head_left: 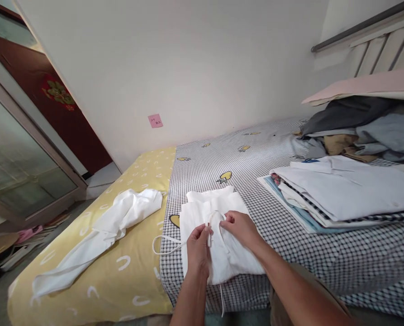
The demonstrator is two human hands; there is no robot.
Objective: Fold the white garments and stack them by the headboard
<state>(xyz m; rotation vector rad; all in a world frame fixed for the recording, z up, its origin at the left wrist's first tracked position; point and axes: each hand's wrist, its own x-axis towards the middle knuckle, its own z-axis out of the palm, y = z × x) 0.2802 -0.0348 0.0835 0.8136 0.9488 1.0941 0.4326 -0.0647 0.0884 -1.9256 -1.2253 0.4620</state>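
Observation:
A folded white garment lies on the checked part of the bed in front of me. Thin white ties come off it: one loop spreads out to the left, and another end hangs over the bed's front edge. My left hand is closed in a pinch at the garment's middle, by a narrow white strip. Just to the right, my right hand pinches the white cloth near a curved edge. Both hands rest close together over the garment. What lies exactly between the fingertips is partly hidden.
A crumpled white garment lies on the yellow cover at left. To the right is a stack of folded clothes, with a heap of dark and grey clothes behind it. A wall bounds the far side.

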